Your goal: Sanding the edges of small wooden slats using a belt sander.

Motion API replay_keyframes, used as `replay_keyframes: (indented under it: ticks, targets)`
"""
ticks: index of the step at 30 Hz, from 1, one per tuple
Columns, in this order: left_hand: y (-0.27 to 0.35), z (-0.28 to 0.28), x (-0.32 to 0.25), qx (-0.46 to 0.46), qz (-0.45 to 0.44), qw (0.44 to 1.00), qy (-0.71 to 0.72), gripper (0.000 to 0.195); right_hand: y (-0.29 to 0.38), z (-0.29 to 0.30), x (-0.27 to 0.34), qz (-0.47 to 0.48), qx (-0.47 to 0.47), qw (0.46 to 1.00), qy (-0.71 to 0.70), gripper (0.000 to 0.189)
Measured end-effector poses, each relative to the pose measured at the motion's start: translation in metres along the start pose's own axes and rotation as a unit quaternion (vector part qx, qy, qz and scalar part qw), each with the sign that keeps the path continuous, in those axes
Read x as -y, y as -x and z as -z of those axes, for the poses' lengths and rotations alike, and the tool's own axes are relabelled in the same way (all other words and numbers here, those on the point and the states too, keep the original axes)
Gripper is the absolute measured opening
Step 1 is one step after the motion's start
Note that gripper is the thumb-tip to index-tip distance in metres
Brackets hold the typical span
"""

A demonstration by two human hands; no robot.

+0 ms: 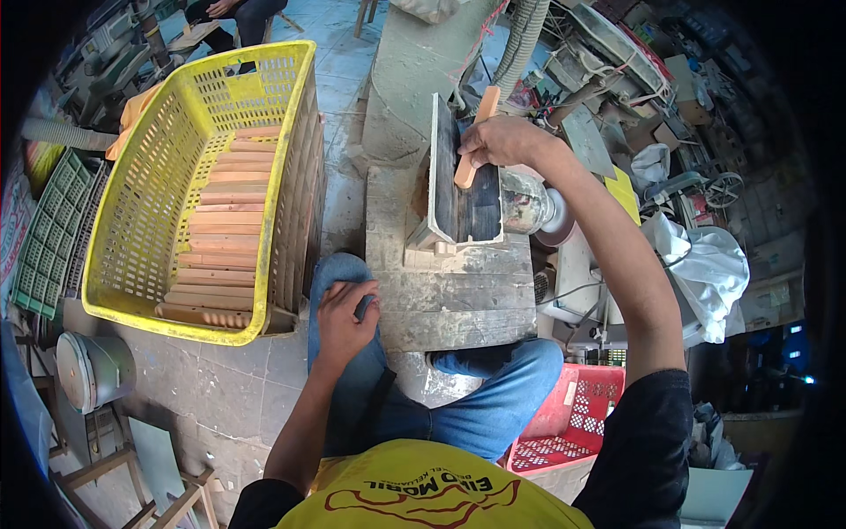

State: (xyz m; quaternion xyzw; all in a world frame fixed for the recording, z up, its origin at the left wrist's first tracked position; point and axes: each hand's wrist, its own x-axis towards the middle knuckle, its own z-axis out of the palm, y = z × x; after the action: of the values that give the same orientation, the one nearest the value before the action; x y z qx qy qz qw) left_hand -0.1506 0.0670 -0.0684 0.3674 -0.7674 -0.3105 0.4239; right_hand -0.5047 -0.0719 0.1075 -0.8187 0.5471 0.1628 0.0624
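My right hand (505, 140) grips a flat wooden piece (486, 106) with a rounded lower end. The piece slants over an open box-like fixture (433, 178) with dark inner faces and pale worn edges. Whether the wood touches the fixture's inside is hard to tell. The fixture stands on a worn plank bench (456, 294), with a motor (525, 203) at its right side. My left hand (347, 321) rests by my left knee, its fingers curled and thumb near the forefinger, with nothing visible in it.
Left of the bench stands a yellow plastic crate (142, 231) with a row of similar wooden pieces (228, 218). A lidded bucket (96, 370) sits on the floor. At my right are a red crate (552, 430) and a white bag (707, 278). Another person (248, 20) sits beyond the yellow crate.
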Motion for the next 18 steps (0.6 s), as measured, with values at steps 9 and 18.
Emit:
replay_keyframes:
  ticks: [9, 18]
  targets:
    - [0.003, 0.000, 0.001, -0.007, -0.001, 1.000, -0.003, 0.024, -0.009, 0.005, -0.003, -0.036, 0.026, 0.999, -0.005, 0.034]
    - [0.002, 0.000, 0.000, -0.009, -0.008, 1.000, -0.007, 0.023, 0.016, -0.006, 0.008, -0.064, -0.063, 0.994, 0.069, 0.023]
